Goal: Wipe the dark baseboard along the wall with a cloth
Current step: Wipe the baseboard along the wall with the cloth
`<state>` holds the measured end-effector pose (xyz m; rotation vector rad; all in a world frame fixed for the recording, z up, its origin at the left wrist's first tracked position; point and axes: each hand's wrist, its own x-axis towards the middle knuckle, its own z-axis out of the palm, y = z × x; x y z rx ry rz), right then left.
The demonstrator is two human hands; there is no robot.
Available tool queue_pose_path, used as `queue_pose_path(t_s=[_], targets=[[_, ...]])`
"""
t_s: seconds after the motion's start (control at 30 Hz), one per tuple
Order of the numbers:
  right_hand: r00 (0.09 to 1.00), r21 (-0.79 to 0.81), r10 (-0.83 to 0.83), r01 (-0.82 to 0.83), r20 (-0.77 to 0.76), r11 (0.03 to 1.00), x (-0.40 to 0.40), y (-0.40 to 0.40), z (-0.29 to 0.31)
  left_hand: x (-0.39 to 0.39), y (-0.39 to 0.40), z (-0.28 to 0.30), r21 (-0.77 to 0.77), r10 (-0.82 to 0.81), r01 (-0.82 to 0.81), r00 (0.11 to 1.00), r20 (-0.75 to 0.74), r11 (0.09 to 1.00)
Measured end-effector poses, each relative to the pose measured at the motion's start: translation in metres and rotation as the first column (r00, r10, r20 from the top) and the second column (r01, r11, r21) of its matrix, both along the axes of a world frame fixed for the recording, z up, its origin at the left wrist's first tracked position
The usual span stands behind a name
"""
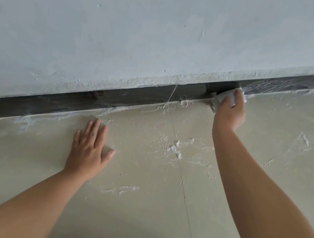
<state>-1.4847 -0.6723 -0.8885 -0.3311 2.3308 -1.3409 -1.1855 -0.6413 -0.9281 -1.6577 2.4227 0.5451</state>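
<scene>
White cloth (pixel 227 97) under right hand (pixel 230 112), against baseboard (pixel 135 96).

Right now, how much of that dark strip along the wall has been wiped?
Roughly half, judging by looks. Left of the white cloth, the dark baseboard looks mostly clean. The right hand holds the cloth against it; the left hand rests flat on the dusty beige floor. The streaky stretch to the right remains.

Baseboard (pixel 134 98) runs along the foot of the wall (pixel 125 30), floor (pixel 137 209) in front. Right hand (pixel 231 112) holds the cloth (pixel 225 98) against the baseboard. Left hand (pixel 88 149) flat on floor, left of cloth, near baseboard, not touching.
</scene>
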Motion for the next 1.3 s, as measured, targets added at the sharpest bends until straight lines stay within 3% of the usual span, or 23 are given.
queue_pose_path(t_s=[0.07,0.23,0.4,0.5,0.6,0.77,1.0,1.07,1.13,1.23,1.3], targets=[[0.997,-0.035,-0.067,0.069,0.03,0.997,0.008,-0.008,0.002,0.0,0.0,0.001,-0.004,0.004,-0.004,1.0,0.008,1.0],[0.947,-0.12,-0.169,0.208,0.273,0.971,0.053,-0.017,0.01,-0.002,-0.001,0.004,0.012,0.006,-0.006,1.0,0.006,1.0],[0.942,0.02,0.106,-0.119,0.317,0.993,0.106,-0.01,0.001,-0.001,0.001,0.001,0.012,-0.004,0.004,1.0,0.007,1.0],[0.9,0.007,0.256,-0.276,0.354,0.961,0.129,-0.005,0.002,-0.001,0.002,0.002,0.003,0.007,-0.007,1.0,-0.004,1.0],[0.895,-0.017,0.288,-0.301,0.341,0.954,0.126,-0.001,0.007,-0.002,0.001,0.005,0.031,0.011,-0.011,1.0,0.001,0.999],[0.969,0.005,0.147,-0.151,0.199,0.988,0.076,0.0,0.016,-0.002,0.001,0.003,0.047,0.003,-0.004,1.0,0.011,0.999],[0.938,0.011,0.329,-0.333,0.112,0.943,0.115,0.002,0.013,0.006,0.002,-0.008,0.017,0.018,-0.019,0.998,0.057,1.0],[0.903,-0.001,0.425,-0.426,0.067,0.905,0.137,0.005,0.01,0.011,0.002,-0.006,0.006,0.038,-0.039,0.995,0.089,0.999],[0.833,-0.027,0.549,-0.552,-0.073,0.833,0.158,0.009,0.012,0.025,0.001,-0.003,-0.005,0.072,-0.072,0.989,0.127,0.997],[0.601,-0.019,0.727,-0.775,-0.332,0.632,0.189,0.013,0.02,0.05,0.001,0.003,-0.02,0.107,-0.105,0.982,0.154,0.994],[0.446,0.1,0.814,-0.852,-0.373,0.513,0.206,0.009,0.016,0.064,0.003,0.006,-0.028,0.132,-0.129,0.973,0.191,0.991]])
